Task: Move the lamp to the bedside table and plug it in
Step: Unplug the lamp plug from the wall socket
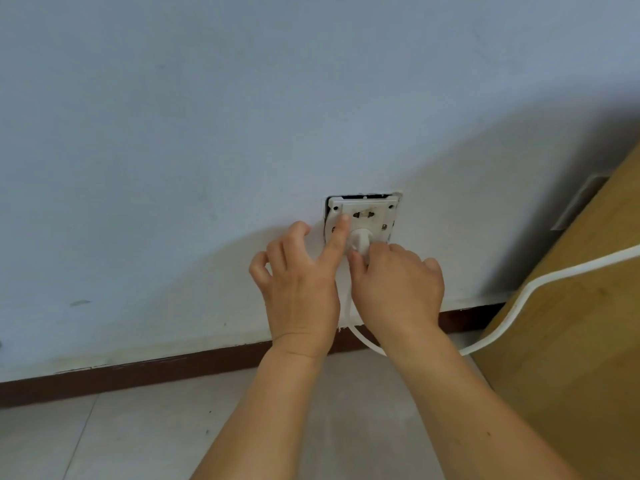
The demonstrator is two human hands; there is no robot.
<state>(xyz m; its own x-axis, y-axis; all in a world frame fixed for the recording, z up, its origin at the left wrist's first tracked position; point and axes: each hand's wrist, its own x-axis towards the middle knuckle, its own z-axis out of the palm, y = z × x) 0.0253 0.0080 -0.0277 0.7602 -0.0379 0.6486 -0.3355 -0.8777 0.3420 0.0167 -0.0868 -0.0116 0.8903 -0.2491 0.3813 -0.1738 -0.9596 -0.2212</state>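
A white wall socket (377, 211) sits low on the white wall, its plate loose in a dark cutout. My right hand (398, 285) grips the white plug (360, 240) against the socket's lower holes. The index finger of my left hand (301, 282) presses on the socket plate's left side, the other fingers spread. A white cord (540, 282) runs from the plug down under my right wrist, then up along the wooden furniture at the right. The lamp is out of view.
A light wooden panel (571, 341), likely the bedside table's side, stands at the right close to the wall. A dark brown skirting board (138, 372) runs along the wall's foot above a pale tiled floor (138, 438).
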